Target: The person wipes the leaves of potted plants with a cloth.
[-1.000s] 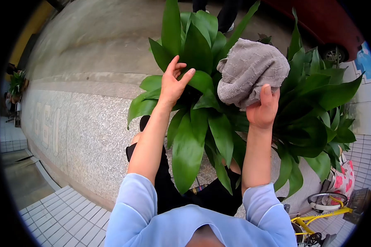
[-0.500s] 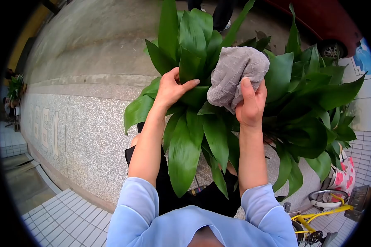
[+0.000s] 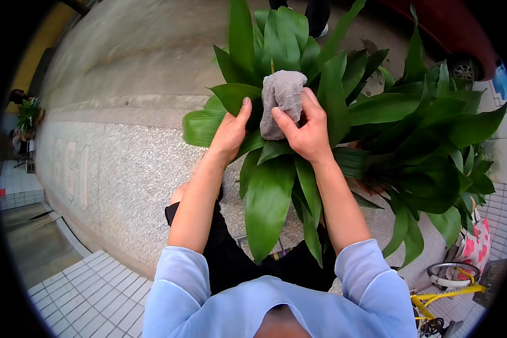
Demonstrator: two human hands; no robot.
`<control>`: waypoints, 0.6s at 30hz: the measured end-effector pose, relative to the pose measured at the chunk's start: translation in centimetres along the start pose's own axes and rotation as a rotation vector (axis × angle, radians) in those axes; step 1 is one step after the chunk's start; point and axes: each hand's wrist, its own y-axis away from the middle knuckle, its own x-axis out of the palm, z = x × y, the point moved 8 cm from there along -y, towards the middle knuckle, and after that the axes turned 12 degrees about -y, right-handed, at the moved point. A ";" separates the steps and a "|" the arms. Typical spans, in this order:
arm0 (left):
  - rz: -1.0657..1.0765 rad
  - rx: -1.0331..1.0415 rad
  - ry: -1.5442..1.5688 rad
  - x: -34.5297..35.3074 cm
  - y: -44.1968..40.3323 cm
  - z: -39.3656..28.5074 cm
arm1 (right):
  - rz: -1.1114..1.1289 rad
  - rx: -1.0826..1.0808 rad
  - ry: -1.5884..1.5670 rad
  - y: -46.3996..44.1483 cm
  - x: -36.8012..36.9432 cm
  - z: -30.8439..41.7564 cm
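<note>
A large broad-leaved green plant [image 3: 267, 211] stands in front of me. My left hand [image 3: 231, 133] has hold of one dark leaf [image 3: 234, 94], the thumb showing along its edge and the other fingers mostly hidden behind it. My right hand [image 3: 310, 128] grips a crumpled grey cloth [image 3: 281, 98] between thumb and fingers. The cloth lies against the leaves just right of my left hand, and it hides the part of the plant under it.
More leafy plants [image 3: 434, 135] crowd the right side. Beyond them are a red car [image 3: 434, 28], a yellow bicycle frame [image 3: 450, 292] and a floral bag [image 3: 476, 242]. A person's legs [image 3: 316, 16] show at the top. Speckled paving [image 3: 129, 186] spreads to the left.
My right hand has brought the cloth leftward, close to my left hand. The leaf by my left hand now tilts to the left, and its thumb points upward.
</note>
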 end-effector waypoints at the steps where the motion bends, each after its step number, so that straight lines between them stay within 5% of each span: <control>1: 0.046 -0.124 0.205 1.4 1.9 -1.7 | 0.069 0.006 0.076 0.5 1.5 -0.4; 5: 0.076 -0.119 0.348 -1.1 1.4 0.3 | 0.213 0.132 0.341 4.0 5.2 -4.4; 11: 0.131 -0.151 0.422 -0.8 2.7 0.0 | 0.106 0.528 0.559 7.2 2.7 -13.0; 14: 0.139 -0.130 0.402 -0.7 2.9 -0.1 | -0.066 0.770 -0.038 8.5 3.4 -16.4; 18: 0.106 -0.033 0.300 -0.4 3.1 -2.0 | -0.134 0.688 -0.238 6.2 4.8 -10.5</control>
